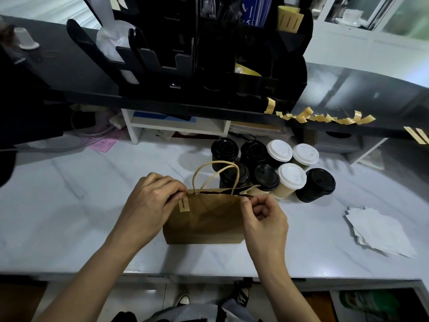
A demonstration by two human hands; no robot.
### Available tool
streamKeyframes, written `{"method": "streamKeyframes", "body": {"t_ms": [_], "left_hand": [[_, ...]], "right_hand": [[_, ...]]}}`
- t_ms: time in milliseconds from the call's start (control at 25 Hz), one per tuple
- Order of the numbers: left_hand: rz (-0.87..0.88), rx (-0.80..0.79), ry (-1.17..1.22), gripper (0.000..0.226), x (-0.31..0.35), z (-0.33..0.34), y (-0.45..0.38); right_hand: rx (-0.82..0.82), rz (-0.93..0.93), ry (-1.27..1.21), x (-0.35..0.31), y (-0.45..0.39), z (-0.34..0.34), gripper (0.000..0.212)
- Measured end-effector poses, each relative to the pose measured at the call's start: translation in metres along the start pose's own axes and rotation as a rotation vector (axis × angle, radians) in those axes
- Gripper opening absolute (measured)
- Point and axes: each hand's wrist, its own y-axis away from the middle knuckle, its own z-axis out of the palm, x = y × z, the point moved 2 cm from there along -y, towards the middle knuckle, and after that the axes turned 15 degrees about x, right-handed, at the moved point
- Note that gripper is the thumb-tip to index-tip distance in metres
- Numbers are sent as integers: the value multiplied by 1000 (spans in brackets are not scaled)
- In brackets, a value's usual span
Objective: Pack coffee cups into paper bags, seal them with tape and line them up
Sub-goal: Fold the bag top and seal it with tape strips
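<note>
Paper bag (204, 219) upright on counter (69, 205), between my hands. Left hand (148, 201) grip pinches bag's top left corner at tape strip (183, 203). Right hand (262, 219) grip pinches top right corner. Coffee cups (274, 168) cluster just behind bag.

Eight cups (274, 168), one paper bag (204, 219), two hands (151, 201)

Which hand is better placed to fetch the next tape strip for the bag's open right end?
Right. The right hand pinches the paper bag at its still-gaping end, on the side where the tape strips hang from the shelf edge. The left hand is pressing the tape label down.
</note>
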Motion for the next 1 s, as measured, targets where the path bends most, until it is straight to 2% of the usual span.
{"method": "streamKeyframes", "body": {"t_ms": [120, 280, 360, 480, 560, 640, 720, 800, 880, 1000], "left_hand": [[-13, 10, -21, 8, -1, -5, 0], [-51, 35, -54, 9, -2, -13, 2], [-84, 62, -65, 14, 1, -18, 2], [-177, 180, -23, 26, 15, -23, -1], [-223, 282, 35, 25, 31, -29, -4], [-162, 379, 77, 16, 51, -36, -4], [-40, 411, 121, 9, 69, -36, -4], [25, 306, 201, 11, 87, -24, 0], [24, 105, 220, 15, 100, -5, 7], [-14, -29, 148, 40, 102, 20, 14]], "right_hand": [[27, -29, -23, -2, -5, -7, 18], [-66, -98, 8, -4, -11, -8, 44], [-96, -137, 23, -5, -14, -6, 47], [-108, -129, -5, -3, -17, -3, 45], [-110, -114, -27, -1, -19, -2, 47], [-120, -108, -35, 0, -20, 0, 47], [-133, -110, -14, 1, -22, 1, 41], [-132, -106, 3, 3, -25, 2, 33], [-134, -110, 12, 4, -29, 3, 27], [-151, -126, 24, 4, -33, 3, 23]]}}
